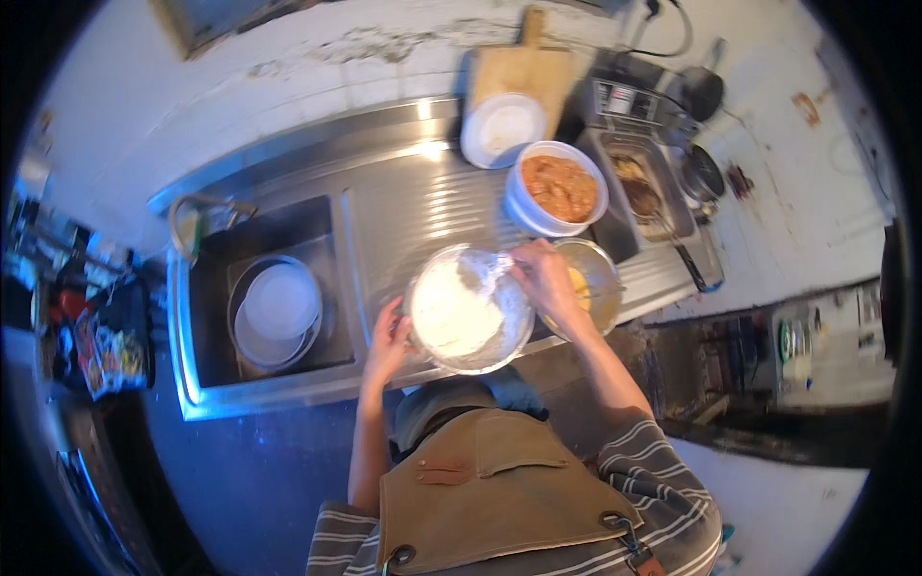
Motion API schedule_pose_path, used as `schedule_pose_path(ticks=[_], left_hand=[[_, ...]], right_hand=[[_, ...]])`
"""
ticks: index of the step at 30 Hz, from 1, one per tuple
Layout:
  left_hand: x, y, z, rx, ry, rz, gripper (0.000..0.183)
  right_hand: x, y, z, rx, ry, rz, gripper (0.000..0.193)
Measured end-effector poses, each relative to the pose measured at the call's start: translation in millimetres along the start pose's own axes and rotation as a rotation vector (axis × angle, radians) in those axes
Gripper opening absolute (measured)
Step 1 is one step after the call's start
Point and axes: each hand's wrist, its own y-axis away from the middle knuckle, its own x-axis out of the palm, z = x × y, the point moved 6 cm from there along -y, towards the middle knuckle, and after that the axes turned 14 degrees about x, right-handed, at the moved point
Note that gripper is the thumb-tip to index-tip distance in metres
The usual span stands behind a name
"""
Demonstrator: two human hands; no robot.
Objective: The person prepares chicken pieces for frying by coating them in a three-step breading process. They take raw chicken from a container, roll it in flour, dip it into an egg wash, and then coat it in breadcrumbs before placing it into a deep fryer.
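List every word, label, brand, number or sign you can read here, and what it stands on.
No text can be read.
Fryer control panel: markings too small to read.
Colourful items at far left: any print too blurred.
Bowl of white powder and white tub: no lettering visible.

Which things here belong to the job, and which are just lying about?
Job (last three probable):
- bowl of white powder, left hand at rim
- whitish item in right hand
- bowl with yellow contents
- tub of orange pieces
- fryer

Lying about, apparently:
- sink plates
- wooden board
- plate before it
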Motion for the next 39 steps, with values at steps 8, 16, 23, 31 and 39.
schedule_pose_path(ticks=[8, 16, 23, 31, 39], left_hand=[[19.4, -17.0, -9.2, -0.001, -0.008, 0.064, 0.049], [16.7, -12.6, -12.6, 0.012, -0.043, 0.044, 0.050], [20.6, -9.1, -23.8, 0.034, -0.090, 0.028, 0.050], [24.9, -5.4, -20.5, 0.018, -0.063, -0.049, 0.051], [31.8, -2.5, -24.3, 0.015, -0.073, -0.084, 0.052]], right_hand=[[-29.2, 11.9, -19.4, -0.016, 0.015, -0.191, 0.019], [-106.3, 13.3, -43.2, 0.230, -0.206, -0.213, 0.022], [-237.8, -25.2, -98.0, 0.185, -0.147, -0.444, 0.020], [-281.4, -79.4, -227.1, 0.398, 0.103, -0.578, 0.023], [-239.9, -118.8, -315.0, 0.623, 0.207, -0.561, 0.025]])
